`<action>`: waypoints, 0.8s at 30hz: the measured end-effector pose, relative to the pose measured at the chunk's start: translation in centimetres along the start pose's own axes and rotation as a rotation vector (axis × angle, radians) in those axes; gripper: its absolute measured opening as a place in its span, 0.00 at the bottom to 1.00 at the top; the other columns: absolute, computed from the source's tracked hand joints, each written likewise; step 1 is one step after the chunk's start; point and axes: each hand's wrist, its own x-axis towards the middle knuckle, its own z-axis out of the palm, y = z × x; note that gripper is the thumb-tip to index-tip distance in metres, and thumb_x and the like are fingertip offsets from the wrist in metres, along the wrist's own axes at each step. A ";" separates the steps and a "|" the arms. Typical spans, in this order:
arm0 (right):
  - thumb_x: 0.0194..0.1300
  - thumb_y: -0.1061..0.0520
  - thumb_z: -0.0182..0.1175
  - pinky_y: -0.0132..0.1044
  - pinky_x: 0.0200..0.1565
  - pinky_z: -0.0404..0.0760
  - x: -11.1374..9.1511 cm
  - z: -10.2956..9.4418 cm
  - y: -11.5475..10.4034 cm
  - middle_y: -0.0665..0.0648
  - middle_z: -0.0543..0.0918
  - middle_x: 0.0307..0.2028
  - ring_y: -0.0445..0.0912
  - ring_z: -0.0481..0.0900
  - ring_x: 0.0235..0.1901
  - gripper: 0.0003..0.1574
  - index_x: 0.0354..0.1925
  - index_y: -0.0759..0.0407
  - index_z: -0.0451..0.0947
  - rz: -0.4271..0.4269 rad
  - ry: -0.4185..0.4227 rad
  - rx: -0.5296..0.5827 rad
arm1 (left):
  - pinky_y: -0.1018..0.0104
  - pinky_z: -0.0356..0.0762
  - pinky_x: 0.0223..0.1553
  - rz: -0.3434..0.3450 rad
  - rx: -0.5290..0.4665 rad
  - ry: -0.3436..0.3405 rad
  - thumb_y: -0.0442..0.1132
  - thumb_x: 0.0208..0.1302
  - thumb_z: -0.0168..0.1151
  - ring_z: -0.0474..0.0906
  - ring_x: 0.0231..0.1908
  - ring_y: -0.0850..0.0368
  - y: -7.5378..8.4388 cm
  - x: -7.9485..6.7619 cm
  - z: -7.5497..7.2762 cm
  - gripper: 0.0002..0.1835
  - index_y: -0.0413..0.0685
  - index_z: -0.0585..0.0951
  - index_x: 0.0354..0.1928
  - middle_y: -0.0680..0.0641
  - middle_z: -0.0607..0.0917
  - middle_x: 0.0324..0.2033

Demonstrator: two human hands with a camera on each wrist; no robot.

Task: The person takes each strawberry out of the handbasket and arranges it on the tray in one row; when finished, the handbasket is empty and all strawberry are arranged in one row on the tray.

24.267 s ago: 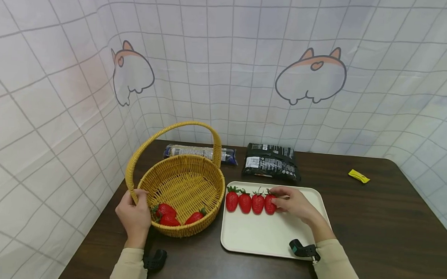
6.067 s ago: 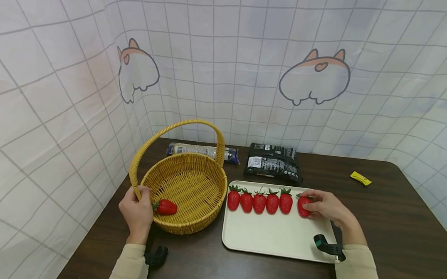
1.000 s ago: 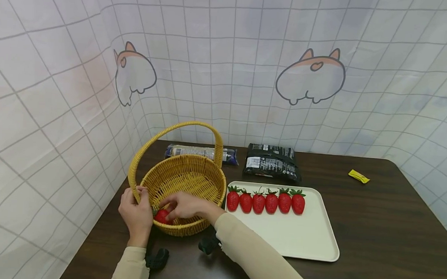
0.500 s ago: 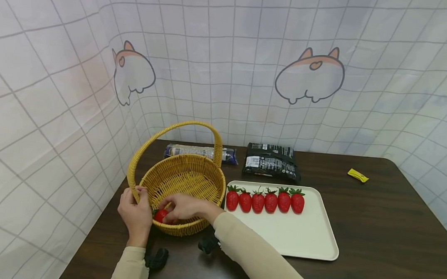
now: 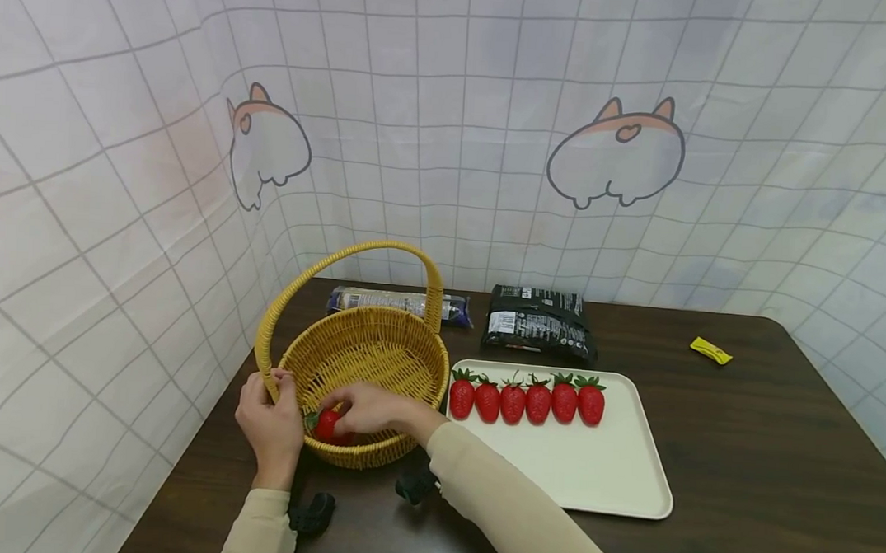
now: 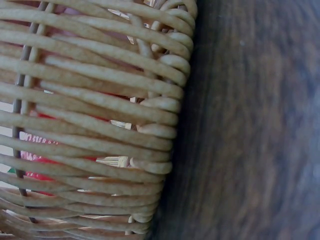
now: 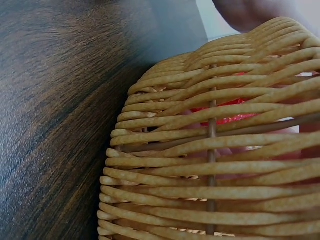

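Observation:
My left hand (image 5: pixel 269 424) grips the near-left end of the handle of a yellow wicker basket (image 5: pixel 417 366). Inside the basket, at its near-left side, lies a red strawberry (image 5: pixel 326 426) with green leaves. My right hand (image 5: pixel 369 407) reaches over the rim and pinches this strawberry, covering its right part. On a white tray (image 5: pixel 590 477) to the right, several strawberries (image 5: pixel 512 403) stand in a row along the far side, leaves pointing away. Both wrist views look at the basket's woven wall (image 6: pixel 115 120), with red strawberry (image 7: pixel 227 119) showing through gaps in the right wrist view.
Behind the basket lies a long blue-ended packet (image 5: pixel 452 310). A black package (image 5: pixel 539 324) sits behind the tray, and a small yellow wrapped piece (image 5: pixel 710 351) lies at the far right of the dark wooden table (image 5: pixel 761 464). A white checked curtain (image 5: pixel 478 146) surrounds the table.
Strawberries have left the basket and the tray's row has grown rightward. My right hand has come from tray to basket; lately the strawberry shifted slightly right with it. My left hand keeps the handle.

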 end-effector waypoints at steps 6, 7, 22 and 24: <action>0.63 0.59 0.64 0.33 0.39 0.78 0.0 0.0 -0.1 0.49 0.83 0.42 0.39 0.79 0.38 0.20 0.54 0.56 0.79 -0.022 -0.015 -0.042 | 0.73 0.57 0.30 -0.008 -0.002 -0.004 0.29 0.65 0.59 0.62 0.26 0.68 0.1 0.0 0.0 0.09 0.37 0.81 0.25 0.43 0.77 0.22; 0.64 0.59 0.64 0.33 0.39 0.78 0.0 0.1 -0.1 0.48 0.83 0.41 0.39 0.80 0.38 0.19 0.53 0.57 0.80 -0.026 -0.017 -0.040 | 0.73 0.57 0.30 -0.010 -0.003 -0.005 0.29 0.65 0.59 0.62 0.26 0.68 0.1 0.0 0.0 0.09 0.37 0.81 0.25 0.43 0.77 0.22; 0.67 0.56 0.56 0.34 0.34 0.73 -0.3 -0.4 0.1 0.47 0.81 0.45 0.41 0.74 0.34 0.20 0.56 0.50 0.80 -0.017 0.113 0.066 | 0.72 0.57 0.31 -0.004 -0.016 -0.002 0.28 0.64 0.58 0.62 0.26 0.68 0.1 0.1 0.0 0.09 0.36 0.81 0.25 0.43 0.77 0.22; 0.67 0.57 0.55 0.34 0.33 0.73 -0.4 -0.6 0.0 0.46 0.81 0.45 0.40 0.74 0.33 0.20 0.56 0.48 0.81 -0.033 0.130 0.088 | 0.72 0.57 0.31 -0.003 -0.017 -0.004 0.28 0.64 0.59 0.62 0.26 0.68 0.2 0.1 0.0 0.09 0.37 0.80 0.25 0.43 0.77 0.22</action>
